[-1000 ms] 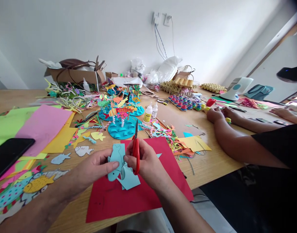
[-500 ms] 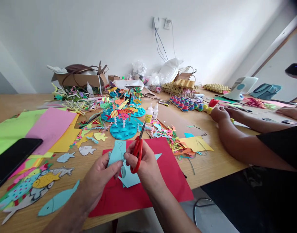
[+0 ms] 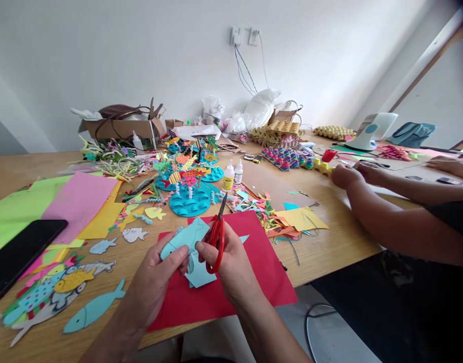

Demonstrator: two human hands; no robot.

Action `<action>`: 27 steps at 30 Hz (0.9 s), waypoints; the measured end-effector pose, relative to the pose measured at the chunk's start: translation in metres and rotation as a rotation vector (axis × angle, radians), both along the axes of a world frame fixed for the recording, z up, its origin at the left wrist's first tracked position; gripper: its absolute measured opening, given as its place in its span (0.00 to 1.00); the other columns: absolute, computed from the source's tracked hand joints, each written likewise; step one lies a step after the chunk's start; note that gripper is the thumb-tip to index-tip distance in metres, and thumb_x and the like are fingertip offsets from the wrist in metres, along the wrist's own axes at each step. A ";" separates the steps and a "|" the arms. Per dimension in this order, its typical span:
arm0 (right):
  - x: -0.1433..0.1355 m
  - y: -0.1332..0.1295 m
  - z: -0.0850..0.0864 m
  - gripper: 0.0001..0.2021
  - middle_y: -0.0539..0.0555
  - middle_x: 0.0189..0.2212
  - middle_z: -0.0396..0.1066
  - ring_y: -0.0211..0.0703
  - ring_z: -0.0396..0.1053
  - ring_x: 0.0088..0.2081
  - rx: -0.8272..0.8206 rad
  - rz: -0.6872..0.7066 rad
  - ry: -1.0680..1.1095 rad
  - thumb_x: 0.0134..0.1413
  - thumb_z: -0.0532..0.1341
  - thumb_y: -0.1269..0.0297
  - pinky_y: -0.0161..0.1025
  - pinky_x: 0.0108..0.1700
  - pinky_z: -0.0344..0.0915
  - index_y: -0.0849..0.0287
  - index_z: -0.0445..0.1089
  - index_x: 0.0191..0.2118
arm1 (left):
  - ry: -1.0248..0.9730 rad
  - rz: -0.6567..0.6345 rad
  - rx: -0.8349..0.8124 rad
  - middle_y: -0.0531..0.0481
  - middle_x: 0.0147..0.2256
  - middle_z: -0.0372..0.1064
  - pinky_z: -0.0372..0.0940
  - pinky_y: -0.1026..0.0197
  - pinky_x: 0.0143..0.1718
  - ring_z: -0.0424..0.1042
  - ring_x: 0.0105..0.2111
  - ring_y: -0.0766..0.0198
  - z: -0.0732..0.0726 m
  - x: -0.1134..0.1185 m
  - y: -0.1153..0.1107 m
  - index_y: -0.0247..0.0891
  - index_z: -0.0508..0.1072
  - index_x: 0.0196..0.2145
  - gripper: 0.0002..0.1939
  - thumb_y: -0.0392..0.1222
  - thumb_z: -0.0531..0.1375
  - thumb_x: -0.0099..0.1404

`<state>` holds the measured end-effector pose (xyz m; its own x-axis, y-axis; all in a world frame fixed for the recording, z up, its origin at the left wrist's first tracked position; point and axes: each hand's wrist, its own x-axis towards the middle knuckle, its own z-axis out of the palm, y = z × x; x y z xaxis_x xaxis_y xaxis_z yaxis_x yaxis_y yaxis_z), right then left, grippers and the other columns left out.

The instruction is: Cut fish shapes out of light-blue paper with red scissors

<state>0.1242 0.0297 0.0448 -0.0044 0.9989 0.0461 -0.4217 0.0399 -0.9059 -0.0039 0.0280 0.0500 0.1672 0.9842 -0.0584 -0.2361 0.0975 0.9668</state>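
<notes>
My left hand (image 3: 165,264) pinches a light blue piece of paper (image 3: 189,237) with a fish outline drawn on it, partly cut along one edge. In my right hand (image 3: 226,257) are red-handled scissors (image 3: 217,234), their blades pointing up and away. The right fingertips are close to the paper's lower edge; whether they touch it I cannot tell. Below the hands, another light blue scrap (image 3: 201,275) lies on a red sheet (image 3: 254,272). Left of my hands lies a cut-out blue fish (image 3: 93,308) on the table.
A black phone (image 3: 25,257) rests on coloured paper at left, near several paper fish. Ahead stand blue discs (image 3: 189,201) bearing fish and two glue bottles (image 3: 228,176). Paper scraps (image 3: 269,217) lie right of them. A co-worker's arm (image 3: 371,201) reaches in from the right.
The blue paper has been turned in my left hand, its top now leaning right and more of the fish outline showing. The scissors stay in my right hand. The camera view has shifted slightly.
</notes>
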 end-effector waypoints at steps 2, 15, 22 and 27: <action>-0.001 0.000 -0.002 0.11 0.44 0.20 0.62 0.33 0.61 0.22 0.010 0.002 0.002 0.38 0.65 0.68 0.30 0.23 0.57 0.59 0.62 0.29 | 0.021 0.023 0.006 0.58 0.18 0.62 0.58 0.65 0.24 0.59 0.22 0.68 -0.001 0.000 0.000 0.38 0.69 0.23 0.07 0.41 0.63 0.54; 0.010 -0.018 -0.007 0.15 0.46 0.19 0.59 0.35 0.58 0.23 -0.003 0.251 -0.341 0.54 0.57 0.53 0.32 0.26 0.55 0.59 0.58 0.26 | 0.056 0.077 0.091 0.60 0.17 0.59 0.56 0.65 0.26 0.57 0.21 0.69 -0.007 -0.019 0.001 0.39 0.64 0.20 0.11 0.37 0.60 0.58; 0.026 -0.041 -0.008 0.14 0.45 0.18 0.51 0.33 0.51 0.22 -0.041 0.376 -0.769 0.58 0.53 0.63 0.32 0.23 0.45 0.59 0.55 0.22 | -0.006 0.020 0.005 0.59 0.18 0.64 0.60 0.66 0.26 0.61 0.21 0.70 0.002 -0.027 0.002 0.38 0.67 0.22 0.08 0.37 0.62 0.56; 0.027 -0.041 0.002 0.15 0.44 0.16 0.48 0.32 0.46 0.21 -0.017 0.436 -0.843 0.57 0.54 0.64 0.32 0.21 0.42 0.59 0.54 0.20 | 0.001 -0.052 -0.092 0.54 0.21 0.72 0.66 0.65 0.27 0.69 0.24 0.66 0.009 -0.030 -0.001 0.36 0.73 0.24 0.04 0.38 0.64 0.54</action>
